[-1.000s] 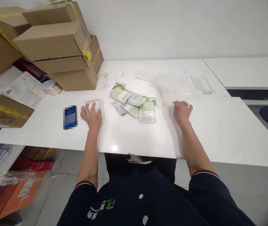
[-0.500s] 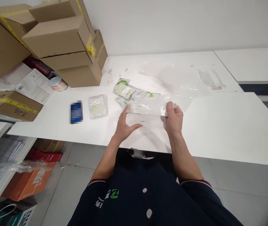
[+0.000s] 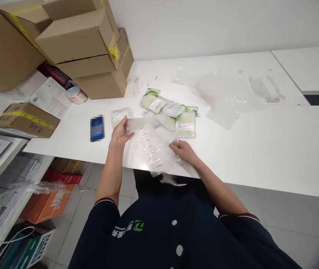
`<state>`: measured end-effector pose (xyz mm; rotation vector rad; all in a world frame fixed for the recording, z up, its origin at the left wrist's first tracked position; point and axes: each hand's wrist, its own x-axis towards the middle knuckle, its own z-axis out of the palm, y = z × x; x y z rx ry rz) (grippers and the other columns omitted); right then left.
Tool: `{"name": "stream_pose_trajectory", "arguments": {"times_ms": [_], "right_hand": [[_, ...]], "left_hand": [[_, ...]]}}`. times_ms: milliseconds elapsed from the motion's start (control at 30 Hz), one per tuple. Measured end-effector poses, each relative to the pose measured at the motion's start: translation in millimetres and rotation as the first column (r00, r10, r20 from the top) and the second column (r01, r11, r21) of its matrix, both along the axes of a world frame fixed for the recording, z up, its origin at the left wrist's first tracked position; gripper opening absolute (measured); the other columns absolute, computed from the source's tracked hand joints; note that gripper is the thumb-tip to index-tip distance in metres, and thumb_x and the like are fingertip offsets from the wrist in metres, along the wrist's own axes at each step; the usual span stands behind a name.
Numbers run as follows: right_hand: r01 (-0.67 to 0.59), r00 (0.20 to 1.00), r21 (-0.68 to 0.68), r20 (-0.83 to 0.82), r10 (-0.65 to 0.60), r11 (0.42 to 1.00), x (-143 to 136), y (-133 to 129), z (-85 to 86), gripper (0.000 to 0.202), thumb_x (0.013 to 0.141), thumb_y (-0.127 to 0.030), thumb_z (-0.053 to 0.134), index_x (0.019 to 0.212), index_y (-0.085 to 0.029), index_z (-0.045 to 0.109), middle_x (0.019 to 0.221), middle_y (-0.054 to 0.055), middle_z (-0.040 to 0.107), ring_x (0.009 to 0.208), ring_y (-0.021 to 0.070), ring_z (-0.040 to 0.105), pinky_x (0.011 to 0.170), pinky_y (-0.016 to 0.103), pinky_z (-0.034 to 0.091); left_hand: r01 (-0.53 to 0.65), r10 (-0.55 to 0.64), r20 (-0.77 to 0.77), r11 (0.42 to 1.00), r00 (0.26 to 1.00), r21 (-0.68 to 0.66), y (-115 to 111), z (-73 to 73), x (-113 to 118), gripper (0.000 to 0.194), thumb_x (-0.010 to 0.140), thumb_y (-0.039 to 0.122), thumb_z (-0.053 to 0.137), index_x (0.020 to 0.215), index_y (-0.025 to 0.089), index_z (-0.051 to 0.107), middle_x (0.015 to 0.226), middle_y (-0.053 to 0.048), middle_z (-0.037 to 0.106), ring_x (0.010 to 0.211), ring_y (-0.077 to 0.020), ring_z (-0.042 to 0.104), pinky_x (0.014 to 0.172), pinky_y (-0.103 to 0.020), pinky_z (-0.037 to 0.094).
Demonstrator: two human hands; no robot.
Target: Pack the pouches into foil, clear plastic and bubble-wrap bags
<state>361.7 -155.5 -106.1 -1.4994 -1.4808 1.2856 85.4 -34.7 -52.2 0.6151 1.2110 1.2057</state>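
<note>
A clear plastic sheet (image 3: 161,147) with a row of short black marks stretches between my hands, over the table's front edge. My left hand (image 3: 121,130) pinches its upper left end. My right hand (image 3: 184,150) grips its right side, thumb on top. Just behind the sheet lies a pile of green-and-white sachets (image 3: 173,109); one pale green sachet (image 3: 186,125) sits close above my right hand. Partly hidden by my left hand is a flat packet in clear wrap (image 3: 121,115).
More clear plastic film (image 3: 223,97) lies crumpled towards the back of the white table (image 3: 266,149). A blurred blue object (image 3: 97,128) rests at the left. Stacked cardboard boxes (image 3: 75,41), a round tin (image 3: 77,95) and a taped carton (image 3: 27,120) crowd the left side.
Both hands have moved left and the right one also nearer to me, swinging the sheet to hang towards the table edge. The pale green sachet beside the pile is now uncovered. The view has shifted slightly.
</note>
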Motion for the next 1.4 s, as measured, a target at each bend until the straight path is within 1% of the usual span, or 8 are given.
{"name": "stream_pose_trajectory", "arguments": {"times_ms": [167, 300, 433, 600, 800, 900, 1100, 1400], "right_hand": [[-0.043, 0.995, -0.103, 0.083, 0.052, 0.994, 0.4, -1.9, 0.3, 0.041, 0.092, -0.057, 0.046, 0.099, -0.020, 0.059, 0.077, 0.006, 0.070, 0.070, 0.0200, 0.060, 0.070, 0.034, 0.046], [0.009, 0.836, 0.034, 0.548, -0.026, 0.999, 33.0, 6.3, 15.7, 0.043, 0.092, -0.053, 0.048, 0.111, -0.016, 0.062, 0.110, 0.017, 0.068, 0.098, 0.0311, 0.063, 0.080, 0.043, 0.049], [-0.199, 0.495, 0.239, 0.862, -0.113, 0.950, 57.9, 28.6, 1.8, 0.056, 0.087, -0.030, 0.057, 0.141, -0.019, 0.048, 0.156, 0.016, 0.036, 0.140, 0.0385, 0.035, 0.102, 0.054, 0.040], [-0.357, 0.517, 0.346, 0.847, -0.125, 0.868, 67.8, 41.9, -24.1, 0.041, 0.097, -0.018, 0.035, 0.133, -0.013, 0.056, 0.146, 0.014, 0.052, 0.136, 0.0314, 0.043, 0.105, 0.046, 0.038], [0.280, 0.615, 0.709, 0.385, -0.688, 0.647, 79.1, 3.5, 25.1, 0.034, 0.101, -0.032, 0.030, 0.101, -0.019, 0.062, 0.100, 0.014, 0.067, 0.096, 0.0252, 0.062, 0.081, 0.040, 0.047], [0.566, 0.774, 0.454, -0.007, -0.633, 0.688, 66.8, -18.5, 41.2, 0.031, 0.098, -0.046, 0.041, 0.086, -0.022, 0.056, 0.070, 0.001, 0.056, 0.059, 0.0149, 0.056, 0.057, 0.030, 0.048], [0.297, 0.856, -0.236, -0.363, -0.368, 0.925, 14.0, -31.4, 11.4, 0.031, 0.081, -0.046, 0.064, 0.070, -0.022, 0.049, 0.057, -0.007, 0.038, 0.047, 0.0087, 0.042, 0.043, 0.025, 0.046], [0.188, 0.967, -0.228, -0.128, -0.220, 0.955, -0.8, -32.4, -16.6, 0.027, 0.085, -0.049, 0.055, 0.086, -0.022, 0.054, 0.069, -0.002, 0.055, 0.057, 0.0149, 0.055, 0.051, 0.030, 0.051]], "left_hand": [[-0.010, -0.032, 0.178, 0.973, 0.983, 0.229, -6.9, -14.8, 0.8, 0.049, 0.090, 0.071, 0.042, 0.120, 0.036, 0.058, 0.136, -0.003, 0.058, 0.119, -0.0239, 0.061, 0.095, -0.045, 0.053], [0.214, -0.113, -0.275, 0.903, 0.955, 0.372, -67.5, -20.2, 11.7, 0.052, 0.092, 0.070, 0.038, 0.122, 0.034, 0.061, 0.135, -0.005, 0.059, 0.123, -0.0252, 0.057, 0.106, -0.051, 0.044], [0.771, -0.303, -0.886, 0.630, 0.352, 0.091, -142.3, -28.1, 23.7, 0.050, 0.080, 0.060, 0.067, 0.117, 0.026, 0.065, 0.129, -0.010, 0.061, 0.127, -0.0305, 0.051, 0.110, -0.053, 0.040], [0.816, -0.042, -0.994, 0.569, -0.098, -0.104, -181.7, -59.2, 21.3, 0.057, 0.084, 0.034, 0.071, 0.135, 0.021, 0.050, 0.145, -0.018, 0.047, 0.140, -0.0369, 0.039, 0.112, -0.061, 0.034], [0.871, 0.094, -0.996, 0.489, 0.002, 0.048, -177.8, -74.4, 5.9, 0.037, 0.094, 0.023, 0.055, 0.131, 0.022, 0.055, 0.139, -0.015, 0.055, 0.138, -0.0321, 0.045, 0.112, -0.058, 0.040], [0.866, 0.130, -0.986, 0.475, 0.106, 0.156, -177.3, -72.8, 8.0, 0.031, 0.093, 0.030, 0.057, 0.124, 0.022, 0.059, 0.131, -0.013, 0.060, 0.135, -0.0303, 0.049, 0.111, -0.054, 0.043], [0.783, 0.260, -0.929, 0.506, 0.262, 0.362, -182.0, -90.9, 14.9, 0.022, 0.090, 0.022, 0.060, 0.112, 0.020, 0.059, 0.112, -0.011, 0.064, 0.116, -0.0252, 0.060, 0.099, -0.044, 0.053], [0.694, 0.307, -0.908, 0.587, 0.285, 0.416, -185.2, -111.1, 9.3, 0.023, 0.092, 0.027, 0.058, 0.114, 0.021, 0.060, 0.116, -0.013, 0.058, 0.108, -0.0232, 0.061, 0.083, -0.038, 0.056]]}}
